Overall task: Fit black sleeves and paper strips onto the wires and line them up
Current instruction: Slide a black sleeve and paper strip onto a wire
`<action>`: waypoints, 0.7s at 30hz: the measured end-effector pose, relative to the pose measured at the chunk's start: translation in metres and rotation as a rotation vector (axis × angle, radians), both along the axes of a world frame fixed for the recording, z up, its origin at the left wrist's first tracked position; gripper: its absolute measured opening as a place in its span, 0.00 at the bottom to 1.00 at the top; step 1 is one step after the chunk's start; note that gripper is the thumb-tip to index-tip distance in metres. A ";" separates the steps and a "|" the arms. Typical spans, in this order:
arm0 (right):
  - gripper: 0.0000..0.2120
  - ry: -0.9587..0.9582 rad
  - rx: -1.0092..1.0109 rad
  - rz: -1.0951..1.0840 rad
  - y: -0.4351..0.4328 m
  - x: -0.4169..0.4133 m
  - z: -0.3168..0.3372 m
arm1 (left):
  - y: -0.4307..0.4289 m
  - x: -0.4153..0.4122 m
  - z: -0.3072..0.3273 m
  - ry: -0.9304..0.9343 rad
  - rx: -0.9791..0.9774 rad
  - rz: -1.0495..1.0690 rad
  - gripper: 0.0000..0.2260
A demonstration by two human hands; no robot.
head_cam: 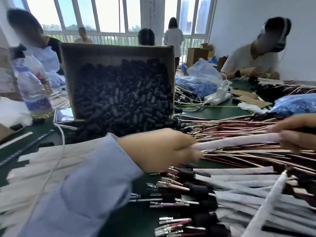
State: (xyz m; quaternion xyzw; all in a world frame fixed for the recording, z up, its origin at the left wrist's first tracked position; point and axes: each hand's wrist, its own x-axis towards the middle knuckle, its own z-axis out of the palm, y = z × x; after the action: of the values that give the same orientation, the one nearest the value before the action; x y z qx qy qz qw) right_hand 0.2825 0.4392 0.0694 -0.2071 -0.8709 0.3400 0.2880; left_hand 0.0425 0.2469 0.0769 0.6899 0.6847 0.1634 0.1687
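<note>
Wires (pixel 239 129) fan across the green tabletop (pixel 222 113) — left hand (pixel 159 149) pinches one end of a white paper strip (pixel 236 141), right hand (pixel 297 132) curls round the other.

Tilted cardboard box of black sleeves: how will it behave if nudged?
Cardboard box stands tilted, so it probably tips or slides easily. Black sleeves already spill past its lower edge; a push likely sheds more. They are short tubes, apt to roll.

Daylit, wide-angle, soft throughout.
We log bright window (pixel 109 16) light from the back, partly blown out; left hand (pixel 159 149), right hand (pixel 297 132) and the paper strip (pixel 236 141) between them smear; lines bow near frame edges.
</note>
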 end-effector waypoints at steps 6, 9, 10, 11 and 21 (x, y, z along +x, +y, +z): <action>0.14 -0.273 0.487 0.098 -0.064 -0.070 0.003 | 0.014 -0.019 -0.011 -0.533 -0.180 0.010 0.15; 0.16 -0.215 0.584 0.165 -0.091 -0.105 -0.017 | 0.015 -0.045 -0.012 -0.625 -0.170 0.123 0.14; 0.18 -0.196 0.623 0.093 -0.083 -0.106 -0.019 | 0.015 -0.061 -0.013 -0.605 -0.083 0.243 0.12; 0.23 -0.172 0.636 0.048 -0.072 -0.105 -0.020 | 0.015 -0.077 -0.016 -0.517 0.038 0.402 0.11; 0.11 -0.435 0.675 -0.086 -0.039 -0.123 -0.065 | 0.057 -0.074 -0.086 0.420 -0.187 0.880 0.14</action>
State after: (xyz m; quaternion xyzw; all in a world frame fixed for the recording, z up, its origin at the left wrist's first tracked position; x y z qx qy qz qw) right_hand 0.1591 0.4001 0.0042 -0.2042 -0.9649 -0.0292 0.1626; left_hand -0.0316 0.3036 -0.0091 0.3355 0.9419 0.0143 0.0033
